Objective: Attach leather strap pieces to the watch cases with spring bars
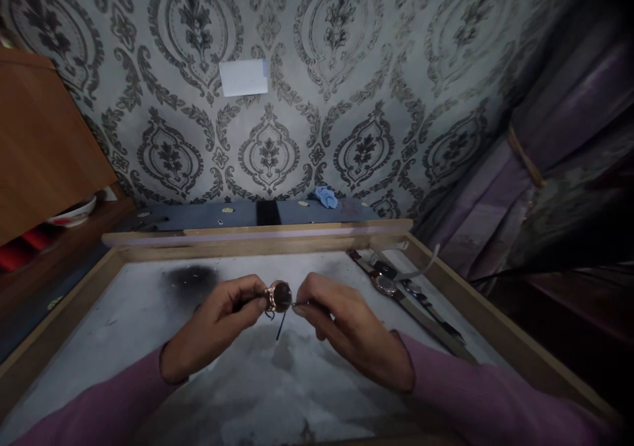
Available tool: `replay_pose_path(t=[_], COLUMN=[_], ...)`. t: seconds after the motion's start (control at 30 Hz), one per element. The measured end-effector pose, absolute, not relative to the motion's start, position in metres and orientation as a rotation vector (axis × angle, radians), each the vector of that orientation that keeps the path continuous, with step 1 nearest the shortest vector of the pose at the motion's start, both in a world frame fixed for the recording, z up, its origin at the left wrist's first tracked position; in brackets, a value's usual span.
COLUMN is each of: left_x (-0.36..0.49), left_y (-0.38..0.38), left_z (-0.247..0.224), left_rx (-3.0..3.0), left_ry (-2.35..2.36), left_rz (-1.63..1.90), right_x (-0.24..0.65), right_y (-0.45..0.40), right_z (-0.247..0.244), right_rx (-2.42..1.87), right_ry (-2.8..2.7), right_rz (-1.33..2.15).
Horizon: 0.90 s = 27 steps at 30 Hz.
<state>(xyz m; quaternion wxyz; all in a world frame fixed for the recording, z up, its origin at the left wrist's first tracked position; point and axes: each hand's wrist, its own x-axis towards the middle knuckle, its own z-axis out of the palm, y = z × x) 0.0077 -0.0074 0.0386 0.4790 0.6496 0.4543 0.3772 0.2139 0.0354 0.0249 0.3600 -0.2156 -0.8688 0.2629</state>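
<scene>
A small rose-gold wristwatch (280,297) with a dark round face is held up over the tray's middle. My left hand (220,320) is closed on its left side, thumb and fingers pinching near the metal edge. My right hand (341,314) is closed at the watch's right side, its fingertips pinched on something too small to make out. Below the watch hangs a thin dark strip (281,327); what it belongs to is unclear.
Several watches, one with a brown strap (384,283), lie along the right of the wooden-framed tray (257,250). A pale curved band (426,267) rises near its right edge. Behind are a crumpled blue cloth (326,197) and a patterned wall. A wooden cabinet (49,142) stands left.
</scene>
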Motion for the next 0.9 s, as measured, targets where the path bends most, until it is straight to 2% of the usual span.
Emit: replay_pose_path(t=[0.17, 0.4, 0.67, 0.9], left_x=[0.0098, 0.0107, 0.0047, 0.0089], left_y=[-0.009, -0.0116, -0.0098, -0.0119], left_z=[0.0388, 0.0393, 0.0373, 0.0376], left_rx=[1.593, 1.653, 1.599, 1.581], left_ry=[1.113, 1.179, 1.152, 1.124], left_rz=[0.831, 0.688, 0.643, 0.614], right_x=[0.2124, 0.2091, 0.213, 0.2074], right_y=[0.0407, 0.0453, 0.0459, 0.0364], right_z=[0.0298, 0.0329, 0.0284, 0.0304], right_rx=[-0.473, -0.426, -0.538, -0.464], right_ry=[-2.262, -2.37, -2.356, -2.26], right_rz=[0.675, 1.184, 1.183, 1.274])
